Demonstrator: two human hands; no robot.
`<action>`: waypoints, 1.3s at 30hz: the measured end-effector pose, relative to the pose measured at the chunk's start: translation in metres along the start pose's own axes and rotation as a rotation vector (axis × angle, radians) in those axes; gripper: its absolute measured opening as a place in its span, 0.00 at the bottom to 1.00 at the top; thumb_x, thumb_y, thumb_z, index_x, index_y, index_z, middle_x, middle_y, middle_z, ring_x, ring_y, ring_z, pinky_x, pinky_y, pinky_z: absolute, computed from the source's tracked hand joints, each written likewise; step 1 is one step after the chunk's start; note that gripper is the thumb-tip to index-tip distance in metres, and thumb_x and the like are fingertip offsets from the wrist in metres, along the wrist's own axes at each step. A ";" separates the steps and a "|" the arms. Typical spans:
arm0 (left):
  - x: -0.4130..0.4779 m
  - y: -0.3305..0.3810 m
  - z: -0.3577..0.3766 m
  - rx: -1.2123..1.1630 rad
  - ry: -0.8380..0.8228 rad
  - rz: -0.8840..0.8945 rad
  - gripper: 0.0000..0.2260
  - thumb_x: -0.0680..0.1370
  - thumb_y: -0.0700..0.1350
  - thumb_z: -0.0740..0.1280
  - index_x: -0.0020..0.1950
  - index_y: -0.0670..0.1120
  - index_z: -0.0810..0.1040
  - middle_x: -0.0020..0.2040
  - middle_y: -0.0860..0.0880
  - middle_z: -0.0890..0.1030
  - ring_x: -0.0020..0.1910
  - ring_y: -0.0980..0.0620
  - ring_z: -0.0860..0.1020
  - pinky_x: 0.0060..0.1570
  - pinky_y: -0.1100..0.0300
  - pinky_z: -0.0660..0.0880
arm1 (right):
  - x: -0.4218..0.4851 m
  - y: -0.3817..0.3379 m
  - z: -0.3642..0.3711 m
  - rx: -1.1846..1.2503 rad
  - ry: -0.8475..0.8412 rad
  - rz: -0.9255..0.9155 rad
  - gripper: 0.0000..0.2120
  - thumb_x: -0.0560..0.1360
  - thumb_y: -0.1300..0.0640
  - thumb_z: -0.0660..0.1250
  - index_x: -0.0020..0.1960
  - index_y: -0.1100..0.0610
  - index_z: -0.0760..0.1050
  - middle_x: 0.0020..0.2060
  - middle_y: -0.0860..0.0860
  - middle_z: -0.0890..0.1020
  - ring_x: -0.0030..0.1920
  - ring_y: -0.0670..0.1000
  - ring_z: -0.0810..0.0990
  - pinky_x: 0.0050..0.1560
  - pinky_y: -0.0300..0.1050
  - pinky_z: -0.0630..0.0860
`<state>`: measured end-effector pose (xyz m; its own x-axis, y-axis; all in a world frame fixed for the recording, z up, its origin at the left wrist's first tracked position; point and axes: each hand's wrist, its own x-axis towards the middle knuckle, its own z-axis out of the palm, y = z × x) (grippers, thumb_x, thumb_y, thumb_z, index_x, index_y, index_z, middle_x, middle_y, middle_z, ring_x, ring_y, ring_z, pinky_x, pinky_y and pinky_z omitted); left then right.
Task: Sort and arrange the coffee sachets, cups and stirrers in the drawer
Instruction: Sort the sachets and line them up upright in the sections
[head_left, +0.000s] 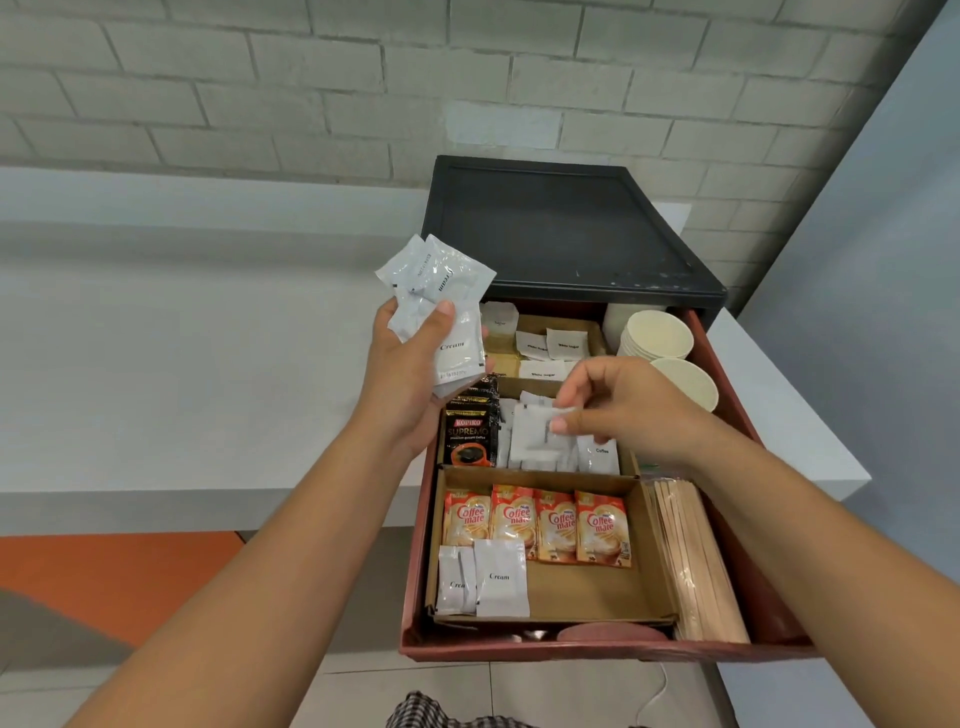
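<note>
Left hand (410, 374) clutches cream sachets (441, 296); right hand (628, 405) pinches white sachet (532, 434): lift clear, check label before stacking

cup stack (655, 336) partly hidden, sugar sachets (551, 347) blurred

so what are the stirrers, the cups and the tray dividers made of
Stirrers: likely bare wood, matte pale tan, thin flat sticks. Cups: probably paper, matte cream with rolled rims. Dividers: brown cardboard, unfinished, with raw folded edges.
</note>
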<state>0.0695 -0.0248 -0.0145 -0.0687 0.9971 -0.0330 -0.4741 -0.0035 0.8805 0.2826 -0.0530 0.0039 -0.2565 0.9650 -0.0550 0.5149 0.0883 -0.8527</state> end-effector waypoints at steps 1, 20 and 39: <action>0.000 0.001 0.000 0.000 -0.004 0.001 0.20 0.80 0.44 0.67 0.71 0.52 0.67 0.61 0.45 0.81 0.54 0.47 0.83 0.43 0.51 0.82 | -0.001 0.001 0.004 -0.060 -0.046 -0.001 0.08 0.67 0.61 0.78 0.40 0.53 0.79 0.34 0.46 0.79 0.33 0.40 0.77 0.32 0.33 0.73; -0.006 -0.005 0.007 -0.020 -0.038 -0.045 0.20 0.80 0.42 0.67 0.71 0.50 0.67 0.63 0.44 0.80 0.56 0.45 0.83 0.41 0.51 0.82 | -0.004 0.015 0.078 -0.608 -0.707 -0.070 0.08 0.74 0.67 0.67 0.49 0.55 0.79 0.46 0.51 0.82 0.46 0.49 0.78 0.48 0.44 0.73; -0.005 -0.006 0.009 -0.010 -0.057 -0.049 0.20 0.80 0.43 0.67 0.70 0.52 0.67 0.64 0.45 0.80 0.57 0.45 0.82 0.41 0.52 0.82 | -0.018 0.034 0.061 -0.723 -0.613 0.007 0.13 0.67 0.53 0.77 0.36 0.50 0.73 0.31 0.43 0.74 0.32 0.43 0.71 0.32 0.39 0.65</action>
<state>0.0807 -0.0295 -0.0150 0.0044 0.9988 -0.0486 -0.4841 0.0447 0.8739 0.2552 -0.0828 -0.0558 -0.5310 0.6860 -0.4974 0.8471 0.4132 -0.3343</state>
